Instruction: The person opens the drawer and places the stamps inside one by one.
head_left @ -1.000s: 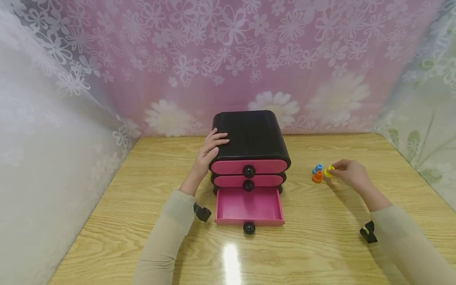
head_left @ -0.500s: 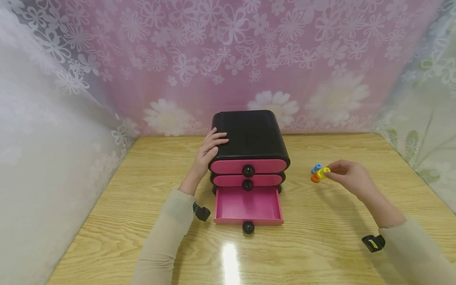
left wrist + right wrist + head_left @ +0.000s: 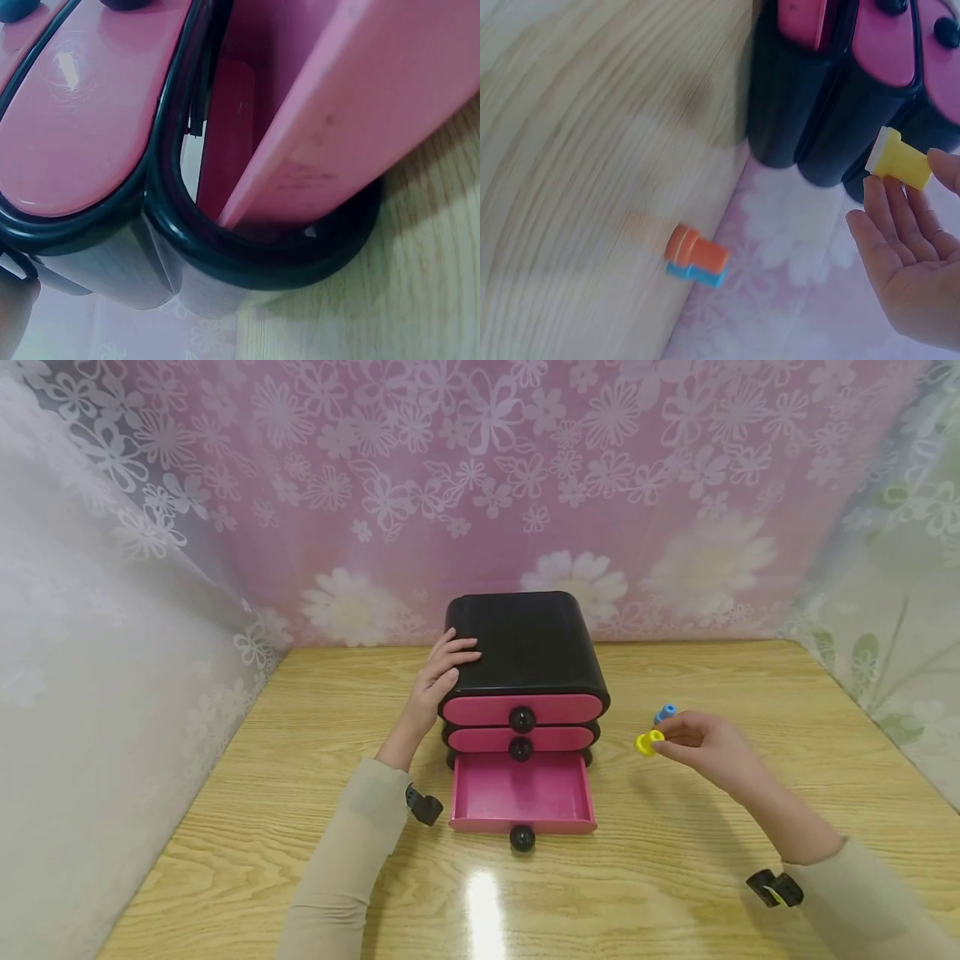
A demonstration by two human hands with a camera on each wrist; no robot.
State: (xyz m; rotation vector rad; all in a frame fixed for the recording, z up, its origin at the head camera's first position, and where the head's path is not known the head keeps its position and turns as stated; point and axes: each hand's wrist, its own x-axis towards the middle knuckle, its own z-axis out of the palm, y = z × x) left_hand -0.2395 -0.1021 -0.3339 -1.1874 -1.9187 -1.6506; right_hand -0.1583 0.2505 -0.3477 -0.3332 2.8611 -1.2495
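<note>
My left hand (image 3: 437,681) rests on the left edge of a black mini chest of drawers (image 3: 525,639), its fingers lying over the top. The bottom pink drawer (image 3: 525,787) is pulled out and bare inside; the two drawers above it are closed. To the right of the chest, my right hand (image 3: 716,750) pinches a small yellow peg (image 3: 647,743) with a wide base between thumb and fingers. The right wrist view shows the yellow peg (image 3: 900,159) held above the table. A blue peg (image 3: 665,713) and an orange peg (image 3: 697,249) stand close together; my right hand hides the orange one in the head view.
The chest stands on a wood-grain table (image 3: 300,827). Behind it hangs a pink flowered cloth (image 3: 480,485), with pale flowered cloths on both sides. Black round knobs (image 3: 522,838) stick out from the drawer fronts. Black straps with mounts sit on both wrists.
My right hand has lifted the yellow peg from beside the other pegs and carried it left, nearer the open drawer. My left hand stays on the chest.
</note>
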